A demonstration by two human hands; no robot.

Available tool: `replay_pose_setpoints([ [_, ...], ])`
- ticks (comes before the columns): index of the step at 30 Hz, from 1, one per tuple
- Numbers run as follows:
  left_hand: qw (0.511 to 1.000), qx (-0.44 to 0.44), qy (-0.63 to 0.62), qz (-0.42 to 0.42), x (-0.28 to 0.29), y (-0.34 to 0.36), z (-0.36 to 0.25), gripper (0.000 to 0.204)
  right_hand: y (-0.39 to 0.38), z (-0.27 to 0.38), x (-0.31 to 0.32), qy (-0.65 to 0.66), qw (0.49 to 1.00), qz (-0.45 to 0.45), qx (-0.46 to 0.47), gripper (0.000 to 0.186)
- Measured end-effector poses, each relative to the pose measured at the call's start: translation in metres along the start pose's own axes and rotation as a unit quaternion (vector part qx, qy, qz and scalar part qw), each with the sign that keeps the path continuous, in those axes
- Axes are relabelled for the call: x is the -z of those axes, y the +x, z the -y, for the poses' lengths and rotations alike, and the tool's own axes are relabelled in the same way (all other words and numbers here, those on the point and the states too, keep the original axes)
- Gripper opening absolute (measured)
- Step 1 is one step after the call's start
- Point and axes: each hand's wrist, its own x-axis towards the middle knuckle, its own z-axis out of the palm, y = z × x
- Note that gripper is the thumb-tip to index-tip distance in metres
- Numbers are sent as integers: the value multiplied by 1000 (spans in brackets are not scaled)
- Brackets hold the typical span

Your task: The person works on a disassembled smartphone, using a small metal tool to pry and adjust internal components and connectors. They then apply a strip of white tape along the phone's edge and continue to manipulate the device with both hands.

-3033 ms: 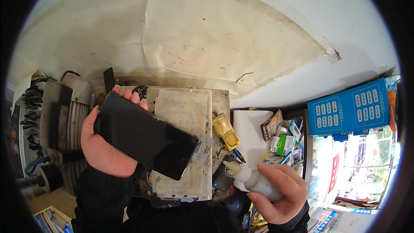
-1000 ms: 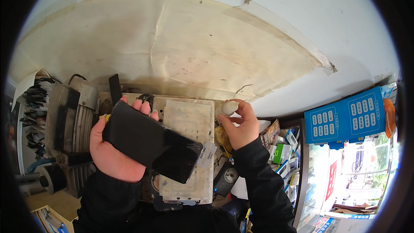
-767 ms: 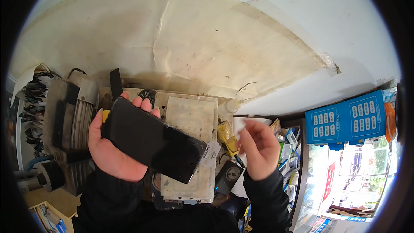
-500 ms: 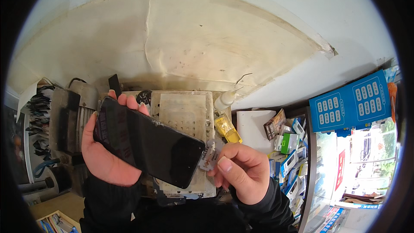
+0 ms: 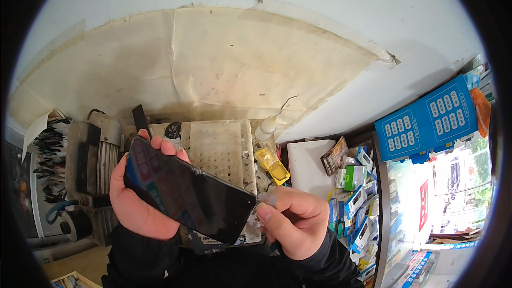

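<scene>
A black smartphone (image 5: 194,192) lies slantwise in my left hand (image 5: 140,202), which is wrapped round its far-left end, the fingertips showing over the upper edge. Reflections cross its dark screen, and specks run along the upper edge. Between the thumb and forefinger of my right hand (image 5: 293,218) is a thin grey razor blade (image 5: 254,217). It meets the phone's right short edge near the upper corner; whether it reaches into the seam cannot be made out. Beneath the phone stands a cream machine with a perforated plate (image 5: 218,152).
Right of the machine are a white squeeze bottle (image 5: 265,128) with a bent spout and a yellow plastic case (image 5: 272,165). Farther right, many small boxes (image 5: 358,202) fill a case beside a blue sign (image 5: 426,120). Dark equipment (image 5: 85,154) stands at the left.
The view has tilted slightly upward. My right hand has brought the razor blade closer in against the phone's right edge, and more of the blade is hidden by fingers.
</scene>
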Motion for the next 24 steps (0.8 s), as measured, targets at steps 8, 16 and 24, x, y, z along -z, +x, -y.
replay_pose_setpoints([
  [8,1000,-6,20,19,5,2,-1,35,0,4,0,14,999,-14,-38,14],
  [16,1000,3,6,28,7,3,-2,35,2,2,0,8,999,-11,-40,12],
  [24,1000,-3,-28,4,6,2,1,36,1,-4,-6,3,999,-30,-30,12],
])
